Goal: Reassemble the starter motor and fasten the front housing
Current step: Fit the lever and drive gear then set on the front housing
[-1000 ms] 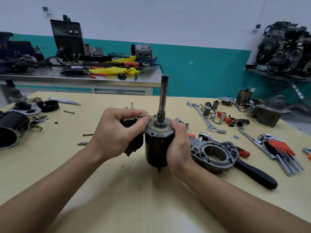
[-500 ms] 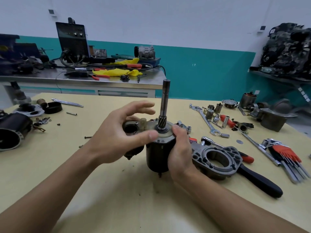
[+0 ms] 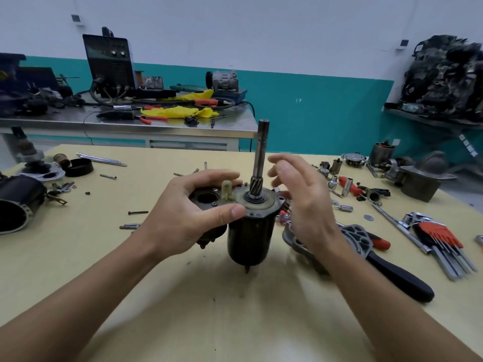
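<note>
The black starter motor body (image 3: pixel 249 236) stands upright on the yellow table (image 3: pixel 209 309), its steel shaft (image 3: pixel 261 152) with a helical pinion pointing up. A pale plastic fork lever (image 3: pixel 226 189) sticks up beside the shaft. My left hand (image 3: pixel 188 218) grips the solenoid side of the motor, thumb on the top plate's edge. My right hand (image 3: pixel 300 202) hovers just right of the shaft, fingers spread and blurred, holding nothing. The grey front housing (image 3: pixel 358 239) lies on the table to the right, partly hidden behind my right wrist.
A black-handled tool (image 3: pixel 400 278), red hex keys (image 3: pixel 439 236), sockets and a wrench (image 3: pixel 386 215) lie at the right. Loose bolts (image 3: pixel 138 212) and another black motor case (image 3: pixel 18 202) sit at the left. A steel bench (image 3: pixel 130 124) stands behind.
My right hand has let go of the motor body and lifted up beside the shaft. My left hand has shifted its hold on the solenoid side, uncovering the plastic lever.
</note>
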`<move>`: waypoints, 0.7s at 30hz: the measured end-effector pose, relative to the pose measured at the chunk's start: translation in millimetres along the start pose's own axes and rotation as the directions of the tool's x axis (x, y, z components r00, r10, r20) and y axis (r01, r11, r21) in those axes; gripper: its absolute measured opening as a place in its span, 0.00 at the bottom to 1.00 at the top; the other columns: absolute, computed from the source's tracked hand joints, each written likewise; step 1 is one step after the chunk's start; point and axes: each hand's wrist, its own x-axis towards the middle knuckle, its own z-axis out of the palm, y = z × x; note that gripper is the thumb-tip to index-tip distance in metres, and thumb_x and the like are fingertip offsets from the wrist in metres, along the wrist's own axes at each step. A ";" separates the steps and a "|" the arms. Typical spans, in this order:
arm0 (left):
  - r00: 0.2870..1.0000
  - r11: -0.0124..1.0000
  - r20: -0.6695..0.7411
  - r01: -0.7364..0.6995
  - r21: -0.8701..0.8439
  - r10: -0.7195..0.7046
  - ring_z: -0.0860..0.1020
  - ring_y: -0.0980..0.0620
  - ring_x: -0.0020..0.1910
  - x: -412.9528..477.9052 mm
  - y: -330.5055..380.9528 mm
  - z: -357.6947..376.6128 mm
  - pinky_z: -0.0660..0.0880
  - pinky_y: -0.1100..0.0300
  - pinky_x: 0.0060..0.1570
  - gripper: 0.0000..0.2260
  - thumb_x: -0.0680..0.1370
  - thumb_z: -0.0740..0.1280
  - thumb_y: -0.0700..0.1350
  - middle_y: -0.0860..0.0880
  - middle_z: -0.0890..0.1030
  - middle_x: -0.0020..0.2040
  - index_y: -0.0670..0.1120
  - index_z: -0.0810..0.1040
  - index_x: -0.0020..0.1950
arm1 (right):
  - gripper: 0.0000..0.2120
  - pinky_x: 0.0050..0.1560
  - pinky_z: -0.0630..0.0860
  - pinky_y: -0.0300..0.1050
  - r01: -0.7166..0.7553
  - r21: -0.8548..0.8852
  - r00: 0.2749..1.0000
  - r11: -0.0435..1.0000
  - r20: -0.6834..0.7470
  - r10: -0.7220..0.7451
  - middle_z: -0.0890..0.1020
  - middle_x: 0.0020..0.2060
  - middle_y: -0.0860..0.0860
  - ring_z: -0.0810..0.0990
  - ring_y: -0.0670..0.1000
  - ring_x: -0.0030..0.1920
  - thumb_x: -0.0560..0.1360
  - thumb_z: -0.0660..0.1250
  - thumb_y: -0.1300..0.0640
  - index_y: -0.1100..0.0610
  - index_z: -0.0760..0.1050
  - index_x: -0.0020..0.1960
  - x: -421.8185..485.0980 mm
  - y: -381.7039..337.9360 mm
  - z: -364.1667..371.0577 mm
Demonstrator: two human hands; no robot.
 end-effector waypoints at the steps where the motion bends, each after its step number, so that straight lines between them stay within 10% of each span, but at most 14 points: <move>1: 1.000 1.000 0.017 -0.010 0.006 0.010 0.84 0.49 0.53 -0.2 1.4 0.7 0.81 0.56 0.50 0.24 0.66 0.76 0.56 0.54 0.85 0.56 0.52 0.81 0.61 | 0.20 0.45 0.78 0.51 0.082 -0.127 0.995 0.989 0.060 -0.075 0.83 0.42 0.49 0.81 0.53 0.46 0.74 0.63 0.37 0.51 0.82 0.50 3.8 -9.4 -4.6; 8: 0.993 0.996 0.074 -0.092 -0.004 0.092 0.82 0.52 0.56 -0.1 6.0 2.0 0.78 0.64 0.53 0.19 0.71 0.74 0.53 0.54 0.85 0.54 0.52 0.81 0.61 | 0.17 0.38 0.81 0.61 0.109 -0.378 0.920 0.919 0.389 0.051 0.86 0.37 0.57 0.84 0.60 0.39 0.74 0.73 0.44 0.59 0.86 0.45 22.7 -42.7 -11.2; 21: 0.992 0.995 0.069 -0.104 0.001 0.104 0.83 0.50 0.53 0.5 -1.0 -3.9 0.78 0.64 0.51 0.20 0.69 0.75 0.53 0.53 0.85 0.52 0.50 0.81 0.59 | 0.12 0.33 0.76 0.50 0.216 -0.411 0.848 0.886 0.529 0.038 0.84 0.34 0.55 0.76 0.45 0.31 0.76 0.73 0.49 0.58 0.84 0.44 37.3 -42.5 -13.9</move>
